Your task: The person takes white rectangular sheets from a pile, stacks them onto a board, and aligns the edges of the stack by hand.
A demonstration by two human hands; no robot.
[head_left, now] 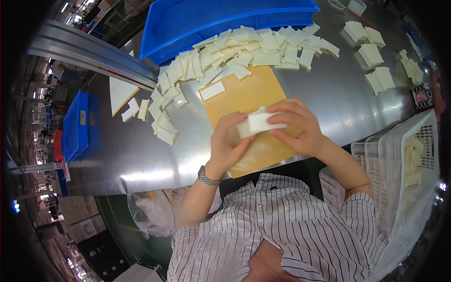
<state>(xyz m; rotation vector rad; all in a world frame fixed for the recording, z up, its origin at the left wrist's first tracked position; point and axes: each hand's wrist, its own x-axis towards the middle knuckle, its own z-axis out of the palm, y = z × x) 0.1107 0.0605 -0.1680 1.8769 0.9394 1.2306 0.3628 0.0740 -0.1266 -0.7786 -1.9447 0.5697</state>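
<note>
Over a tan sheet point(244, 94) on the metal table, both hands meet around a cream plastic part point(243, 129). My left hand point(228, 143), with a metal-band watch at the wrist, grips the part's left end between thumb and fingers. A flat white rectangular piece point(257, 122) lies against the part's face. My right hand point(298, 127) pinches the right end of that white piece, its fingers bent over it. A similar white rectangle point(213, 90) rests at the sheet's left edge. Many like cream parts point(225, 49) are heaped along the sheet's far side.
A blue bin point(230, 21) stands behind the heap. Stacked cream parts point(371, 55) sit at far right. Near the table's right edge is a plastic-lined white crate point(399, 155). A metal post point(94, 51) rises at left, with another blue bin point(77, 124) beyond.
</note>
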